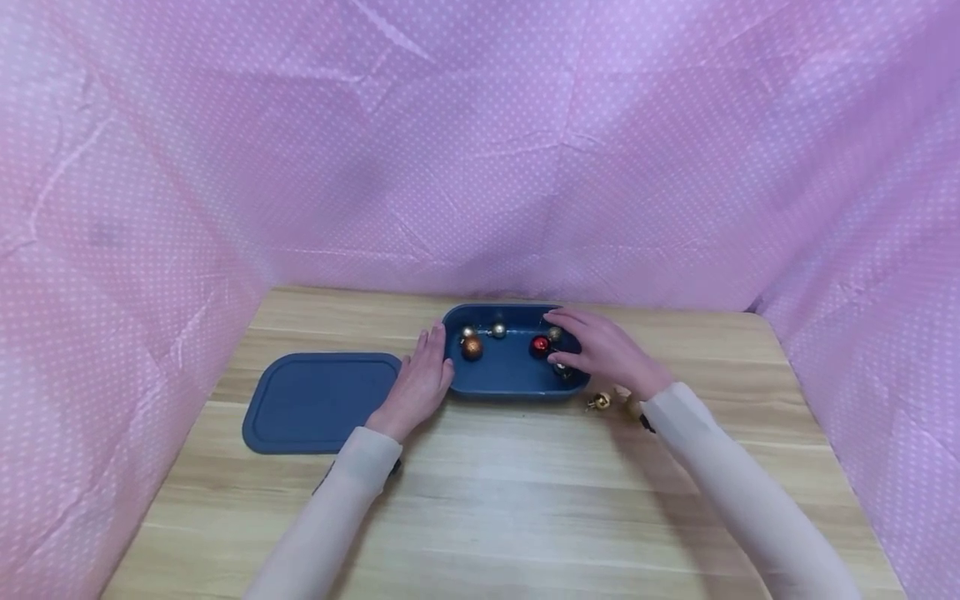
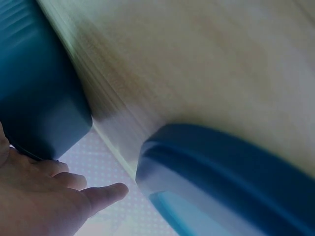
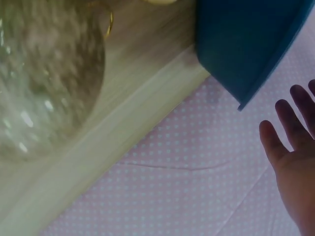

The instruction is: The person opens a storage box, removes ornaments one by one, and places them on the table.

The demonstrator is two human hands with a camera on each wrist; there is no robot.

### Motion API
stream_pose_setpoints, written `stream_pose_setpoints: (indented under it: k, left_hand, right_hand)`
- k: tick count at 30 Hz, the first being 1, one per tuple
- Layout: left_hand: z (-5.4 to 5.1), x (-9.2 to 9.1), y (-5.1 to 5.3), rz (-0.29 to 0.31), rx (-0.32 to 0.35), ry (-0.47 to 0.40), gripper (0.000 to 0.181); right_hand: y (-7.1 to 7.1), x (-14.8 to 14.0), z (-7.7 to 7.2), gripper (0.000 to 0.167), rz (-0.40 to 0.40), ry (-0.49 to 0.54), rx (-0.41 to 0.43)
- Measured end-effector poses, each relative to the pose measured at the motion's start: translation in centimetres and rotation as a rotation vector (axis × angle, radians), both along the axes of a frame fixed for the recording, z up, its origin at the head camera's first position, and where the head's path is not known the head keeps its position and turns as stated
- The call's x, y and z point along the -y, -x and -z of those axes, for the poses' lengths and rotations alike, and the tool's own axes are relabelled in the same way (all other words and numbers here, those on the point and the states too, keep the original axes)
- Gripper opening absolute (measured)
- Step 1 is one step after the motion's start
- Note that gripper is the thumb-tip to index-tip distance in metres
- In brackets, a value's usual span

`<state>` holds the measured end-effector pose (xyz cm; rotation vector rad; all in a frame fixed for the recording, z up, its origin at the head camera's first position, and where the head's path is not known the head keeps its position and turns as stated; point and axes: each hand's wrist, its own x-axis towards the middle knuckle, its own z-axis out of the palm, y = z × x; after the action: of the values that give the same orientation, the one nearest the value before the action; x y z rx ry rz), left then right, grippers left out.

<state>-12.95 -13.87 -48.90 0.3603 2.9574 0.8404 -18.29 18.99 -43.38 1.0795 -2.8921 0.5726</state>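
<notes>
A blue box (image 1: 506,393) holds several small baubles, among them an orange one (image 1: 472,347), a red one (image 1: 539,347) and a gold one (image 1: 498,331). My left hand (image 1: 417,379) rests against the box's left end with extended fingers; in the left wrist view the hand (image 2: 44,196) lies by the box wall (image 2: 44,88). Over the box's right end is my right hand (image 1: 609,352), fingers spread above the baubles there, gripping nothing that shows. The right wrist view shows that hand (image 3: 298,162) with parted fingers beside the box (image 3: 246,44).
A flat blue lid (image 1: 322,403) lies left of the box, also in the left wrist view (image 2: 221,172). Right of the box, near my right wrist, a gold bauble (image 1: 600,401) and others lie on the wooden table (image 1: 510,500). A large glittery bauble (image 3: 49,73) is close to the right wrist camera.
</notes>
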Motion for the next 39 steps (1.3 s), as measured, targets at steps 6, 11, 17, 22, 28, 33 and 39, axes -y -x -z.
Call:
stream_pose_setpoints:
  k: [6,11,17,22,28,33,39]
  left_hand:
    - [-0.2,0.0,0.1,0.0,0.004,0.002,0.066]
    - [-0.1,0.1,0.2,0.002,0.002,0.018,0.066]
    - [-0.1,0.2,0.1,0.006,-0.009,0.019,0.065]
    - [0.2,0.2,0.2,0.003,-0.01,0.022,0.065]
    - [0.2,0.2,0.2,0.002,-0.022,0.021,0.065]
    - [0.1,0.1,0.1,0.001,-0.026,0.018,0.065]
    - [0.0,0.0,0.0,-0.001,-0.007,0.021,0.065]
  right_hand:
    - [1.2,0.4,0.2,0.066,-0.054,-0.058,-0.072]
    - [1.8,0.8,0.6,0.06,-0.067,-0.067,-0.026]
    - [2.6,1.4,1.3,0.056,-0.081,-0.069,0.02]
    - [3.1,1.6,1.8,0.049,-0.084,-0.083,0.029]
    - [3.6,1.7,2.2,0.046,-0.1,-0.096,0.024]
    - [3.9,1.7,2.6,0.047,-0.116,-0.109,0.017]
    - [4.0,1.9,2.7,0.044,-0.124,-0.133,0.015]
